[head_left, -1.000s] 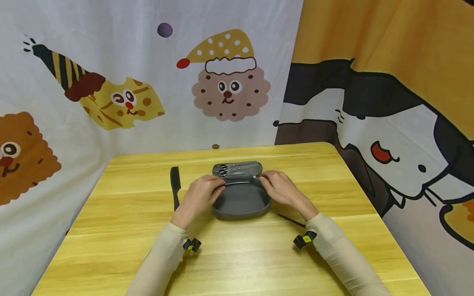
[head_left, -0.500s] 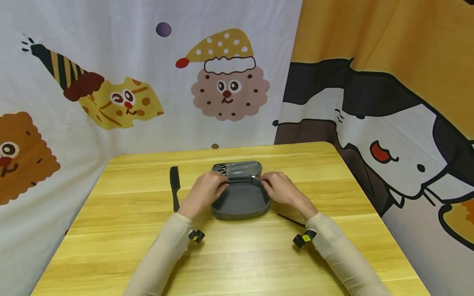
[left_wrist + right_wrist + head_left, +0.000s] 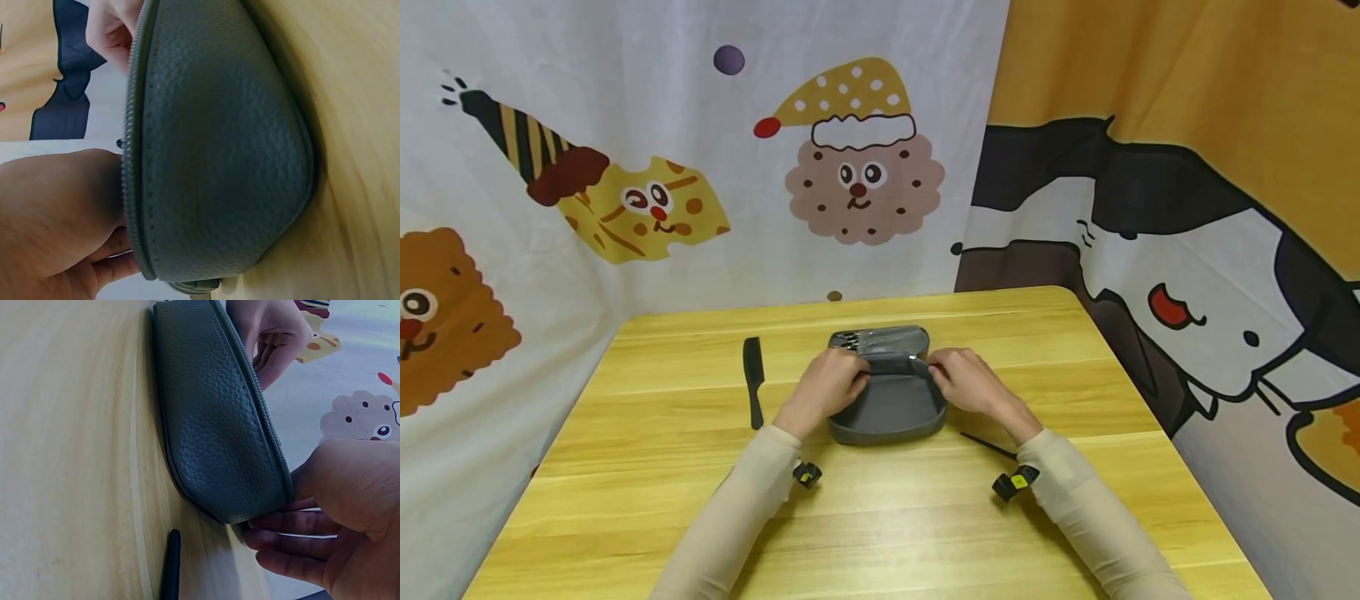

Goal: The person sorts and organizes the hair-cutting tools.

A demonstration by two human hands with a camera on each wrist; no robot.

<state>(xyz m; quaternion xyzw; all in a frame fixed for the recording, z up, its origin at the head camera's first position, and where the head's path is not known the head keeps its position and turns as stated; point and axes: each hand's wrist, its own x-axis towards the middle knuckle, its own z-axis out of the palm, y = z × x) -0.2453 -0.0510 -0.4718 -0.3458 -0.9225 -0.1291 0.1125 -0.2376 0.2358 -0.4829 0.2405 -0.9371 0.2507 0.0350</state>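
A grey zippered case [image 3: 887, 408] lies unzipped on the table, its lid [image 3: 901, 340] folded back away from me. Small metal tools [image 3: 850, 339] sit in the lid's clear pocket. My left hand [image 3: 827, 387] is at the back left of the case, fingers curled over the inner edge by the hinge; its fingertips are hidden. At the back right corner, my right hand [image 3: 966, 379] pinches the rim between thumb and fingers. The right wrist view shows the right fingers [image 3: 294, 544] under the corner of the pebbled case wall [image 3: 212, 425].
A black comb [image 3: 753, 383] lies left of the case. A thin black stick-like item [image 3: 988, 444] lies to the right, partly behind the right wrist. The wooden table's [image 3: 880, 533] far edge meets a printed curtain [image 3: 677, 275].
My left hand has slid a little right and inward along the back edge of the case, its fingers curling further. My right hand and the case have stayed nearly still.
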